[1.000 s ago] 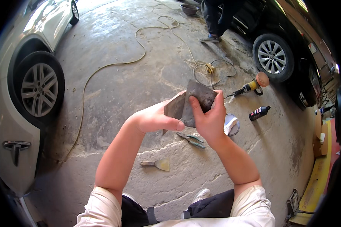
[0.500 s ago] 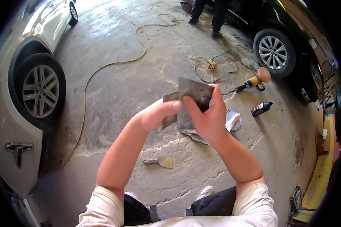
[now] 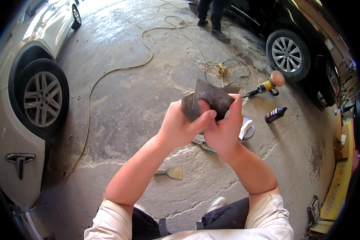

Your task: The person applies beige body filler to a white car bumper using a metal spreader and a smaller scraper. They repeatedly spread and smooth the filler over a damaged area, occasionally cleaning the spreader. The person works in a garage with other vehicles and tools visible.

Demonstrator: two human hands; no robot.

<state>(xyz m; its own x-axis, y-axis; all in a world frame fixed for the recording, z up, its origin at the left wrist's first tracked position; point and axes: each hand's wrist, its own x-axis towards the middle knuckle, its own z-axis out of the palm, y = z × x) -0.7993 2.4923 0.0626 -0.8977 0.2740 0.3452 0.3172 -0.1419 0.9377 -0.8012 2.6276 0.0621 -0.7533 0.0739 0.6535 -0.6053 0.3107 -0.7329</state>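
Thin, dark grey metal filler spreaders (image 3: 213,97) overlap in a fan between my hands, above the floor. My right hand (image 3: 225,134) grips the front one, thumb on its face. My left hand (image 3: 179,126) is closed on the left side of the overlapping plates, and its thumb crosses near the right thumb. Its other fingers are hidden behind the metal. Below my hands lies a putty knife (image 3: 175,172) with a worn blade. Green-handled pliers (image 3: 205,147) are partly covered by my hands. Beside my right wrist stands a round tin (image 3: 251,132) with a white tube (image 3: 245,129) on it.
A yellow polisher (image 3: 266,87) with an orange pad and a black bottle (image 3: 275,115) lie to the right. A white car (image 3: 20,132) stands at left, a black car (image 3: 264,24) at far right. A hose (image 3: 93,92) winds over the concrete. A person's legs (image 3: 217,18) show at the back.
My left hand has moved right and up, closer to my right hand, its thumb now near the right thumb. The spreaders have turned and fanned out. The person at the back has shifted their feet.
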